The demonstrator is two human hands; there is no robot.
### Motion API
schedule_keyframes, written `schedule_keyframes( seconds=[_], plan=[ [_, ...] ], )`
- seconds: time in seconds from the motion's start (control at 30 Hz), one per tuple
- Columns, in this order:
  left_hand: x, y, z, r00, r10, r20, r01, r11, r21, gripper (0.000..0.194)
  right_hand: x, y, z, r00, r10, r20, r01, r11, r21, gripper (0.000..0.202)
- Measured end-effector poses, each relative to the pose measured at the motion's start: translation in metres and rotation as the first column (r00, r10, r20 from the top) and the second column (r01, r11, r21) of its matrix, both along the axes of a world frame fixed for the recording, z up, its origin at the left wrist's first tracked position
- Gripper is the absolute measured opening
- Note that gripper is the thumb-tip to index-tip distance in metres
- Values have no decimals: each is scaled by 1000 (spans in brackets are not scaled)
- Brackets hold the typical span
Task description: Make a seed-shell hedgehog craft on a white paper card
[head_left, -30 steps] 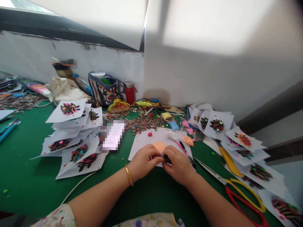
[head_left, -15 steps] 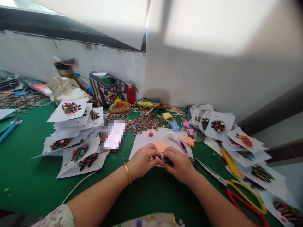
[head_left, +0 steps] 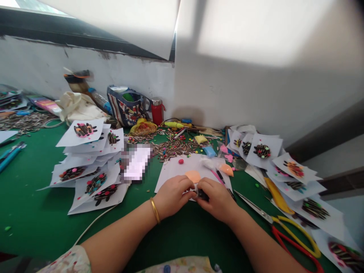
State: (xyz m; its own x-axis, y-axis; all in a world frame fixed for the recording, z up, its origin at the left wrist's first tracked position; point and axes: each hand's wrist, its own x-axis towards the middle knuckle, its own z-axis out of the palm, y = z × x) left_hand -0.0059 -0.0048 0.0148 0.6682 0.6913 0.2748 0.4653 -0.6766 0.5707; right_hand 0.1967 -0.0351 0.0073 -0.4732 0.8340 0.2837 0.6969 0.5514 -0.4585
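My left hand [head_left: 174, 193], with a gold bangle at the wrist, pinches whitish clear wrapping [head_left: 195, 191] between thumb and fingers. Closed round a small black lump [head_left: 203, 195] is my right hand [head_left: 218, 200]; the lump seems joined to that wrapping, though fingers cover much of it. Both hands meet over the near edge of a white paper sheet [head_left: 167, 172]. Just beyond the fingertips lies a flat peach-orange piece [head_left: 192, 176]. Also on the sheet are a red ball [head_left: 181, 161], a packet of orange clay [head_left: 226, 170] and a black pen [head_left: 221, 177].
Stacked papers bearing seed pictures stand at left [head_left: 85, 167] and right [head_left: 263, 151]. Large scissors [head_left: 267, 217] lie by my right forearm. Loose striped seeds [head_left: 173, 149], a blue packet [head_left: 209, 151], a red flask [head_left: 157, 112] and a striped bag [head_left: 127, 108] are farther back.
Both hands stay in nearly the same place. My fingers have shifted slightly around the black lump, and a little more of the whitish wrapping shows between them.
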Motion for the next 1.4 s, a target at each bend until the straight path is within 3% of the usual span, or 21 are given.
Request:
schedule_keyframes(
  seconds=[0.17,0.33,0.47,0.73,0.87,1.13,1.23,1.33,1.4],
  plan=[
    [0,-1,0,1000,-25,-12,26,997,76,16,0,0,1,1000,-16,-2,16,1000,-8,10],
    [0,0,-2,997,30,-76,-17,987,160,26,1,0,0,999,-27,-18,27,999,-17,12],
    [-1,0,-3,999,36,-25,-31,986,166,31,0,0,-2,999,-18,-30,18,1000,-7,12],
    [0,-1,-5,951,113,288,-114,993,-11,15,0,1,0,995,-54,-78,56,998,22,13],
    [1,-2,0,925,164,343,-136,985,-104,7,1,2,-2,994,-64,-87,65,998,5,14],
    [-2,3,1,862,248,441,-185,966,-182,15,8,5,1,994,-70,-85,73,997,32,14],
    [-3,5,-1,829,280,485,-203,957,-206,10,25,11,3,971,-239,-14,239,967,89,15],
    [-4,7,-2,834,295,466,-226,954,-199,5,54,22,2,850,-520,83,503,848,166,25],
    [-4,7,-2,854,298,425,-236,952,-195,7,75,27,0,743,-647,173,614,761,209,28]
  ],
)
